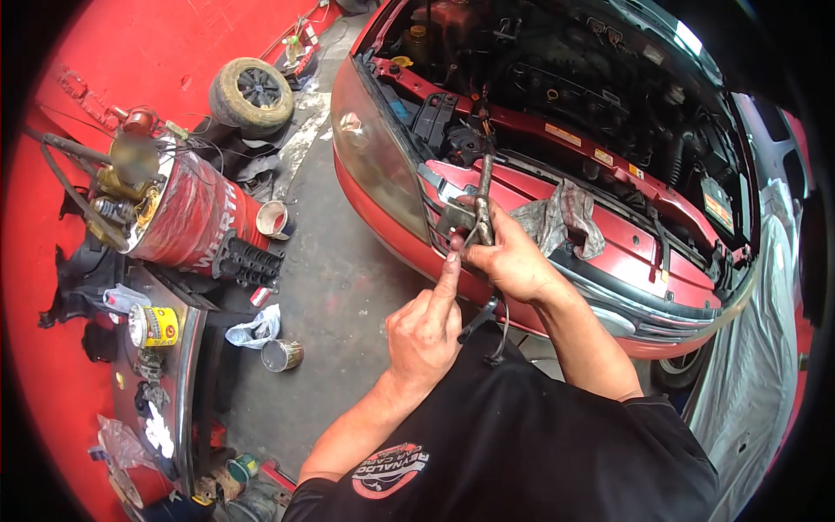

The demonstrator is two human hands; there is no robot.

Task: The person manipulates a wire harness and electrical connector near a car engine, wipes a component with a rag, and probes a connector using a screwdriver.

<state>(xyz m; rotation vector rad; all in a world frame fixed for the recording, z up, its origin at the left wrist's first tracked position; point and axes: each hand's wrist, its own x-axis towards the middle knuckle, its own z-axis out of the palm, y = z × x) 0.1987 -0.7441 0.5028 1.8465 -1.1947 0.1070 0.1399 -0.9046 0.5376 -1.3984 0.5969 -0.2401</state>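
A dark, tape-wrapped wiring harness [484, 196] runs from the engine bay toward me. My right hand [513, 261] is closed around it above the front of the red car. Thin wires with black connectors [494, 355] dangle below that hand against my shirt. My left hand [424, 335] has its index finger stretched upward, the tip close to the right thumb and a thin wire. Its other fingers are bent, with no held thing visible in them. A small greyish plate-like piece [454, 217] sits just beyond the fingertip; what it belongs to is unclear.
A grey rag [561, 217] lies on the car's red front panel, beside the cloudy headlight [370, 165]. Leftward stand a red drum [187, 209], a wheel [252, 94] and a workbench [187, 348] bearing a yellow can [155, 326]. An open tin [283, 355] is on the floor.
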